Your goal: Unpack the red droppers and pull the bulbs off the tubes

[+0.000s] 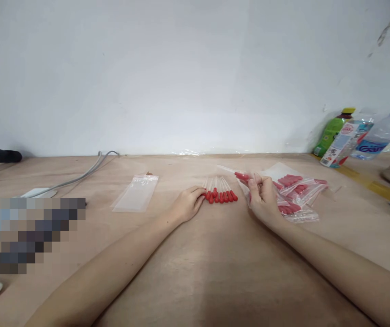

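Observation:
Several glass droppers point(220, 195) with red rubber bulbs lie fanned in a row on the wooden table, tubes pointing away from me. At the row's left end, my left hand point(188, 203) has its fingers closed at the bulb of the outermost dropper. My right hand point(263, 195) is raised to the right of the row, pinching another dropper point(241, 175) by its red bulb; its clear tube points left. Beside and partly behind that hand lie clear plastic bags point(309, 193) with red-bulbed droppers in them.
Flat clear zip bags point(137, 194) lie left of my left hand. A grey cable point(86, 172) runs along the left side. Against the wall at the right stand a green bottle point(333, 131), a carton point(340, 143) and a clear water bottle point(384, 134).

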`<state>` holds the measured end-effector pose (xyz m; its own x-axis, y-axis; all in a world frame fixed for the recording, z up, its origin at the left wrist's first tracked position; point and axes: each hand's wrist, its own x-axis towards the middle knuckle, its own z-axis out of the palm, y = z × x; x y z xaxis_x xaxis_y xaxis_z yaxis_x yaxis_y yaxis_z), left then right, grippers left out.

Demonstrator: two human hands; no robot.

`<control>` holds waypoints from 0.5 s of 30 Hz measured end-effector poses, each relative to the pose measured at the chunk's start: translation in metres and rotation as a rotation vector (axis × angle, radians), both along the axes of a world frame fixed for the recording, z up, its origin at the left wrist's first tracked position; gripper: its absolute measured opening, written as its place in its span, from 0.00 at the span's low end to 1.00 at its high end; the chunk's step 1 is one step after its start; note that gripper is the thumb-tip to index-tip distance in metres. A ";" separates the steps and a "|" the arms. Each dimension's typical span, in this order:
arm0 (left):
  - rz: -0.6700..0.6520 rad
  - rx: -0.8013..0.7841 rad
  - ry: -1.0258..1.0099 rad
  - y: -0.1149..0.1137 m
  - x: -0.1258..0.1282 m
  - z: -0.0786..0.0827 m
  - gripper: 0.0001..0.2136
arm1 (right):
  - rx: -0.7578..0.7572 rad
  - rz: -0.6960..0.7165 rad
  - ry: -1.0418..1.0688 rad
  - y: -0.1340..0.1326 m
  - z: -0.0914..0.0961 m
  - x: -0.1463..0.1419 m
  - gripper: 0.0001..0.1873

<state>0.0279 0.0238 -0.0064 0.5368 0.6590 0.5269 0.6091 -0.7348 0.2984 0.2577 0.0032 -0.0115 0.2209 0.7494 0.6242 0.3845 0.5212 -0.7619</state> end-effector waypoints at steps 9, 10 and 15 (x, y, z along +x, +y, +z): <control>0.162 -0.368 -0.524 -0.010 -0.018 -0.001 0.14 | 0.078 0.395 -0.432 -0.025 0.003 -0.003 0.05; 0.173 -0.440 -0.632 -0.009 -0.022 -0.002 0.14 | 0.051 0.431 -0.523 -0.030 0.006 -0.003 0.04; 0.179 -0.642 -0.871 -0.011 -0.044 -0.007 0.21 | 0.005 0.566 -0.872 -0.057 0.034 -0.011 0.03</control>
